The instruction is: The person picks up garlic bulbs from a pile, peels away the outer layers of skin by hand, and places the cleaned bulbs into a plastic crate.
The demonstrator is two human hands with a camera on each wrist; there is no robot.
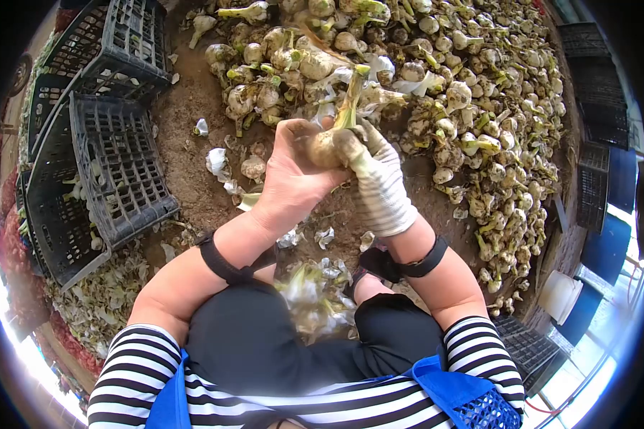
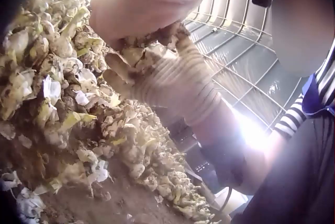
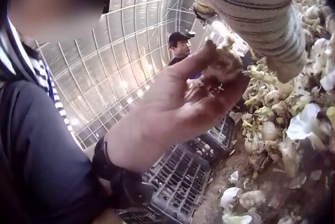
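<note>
L hand [image 1: 293, 175]: bare, fingers curled round bulb [image 1: 324, 149], grip closed on it.
R hand [image 1: 381, 182]: w/ glove, thumb presses bulb, fingers close about stalk [image 1: 352, 100].
Bulb: between both hands, above ground, stalk up.
Done: loose skins [image 1: 217, 161] lie on ground, so prob. some work is made; how many bulbs are finished, cannot tell.
Left: this bulb has stalk on, so prob. unfinished; heap [image 1: 458, 96] is big, many w/ stalks.
Crate [image 1: 139, 227]: at L side, tilted.
</note>
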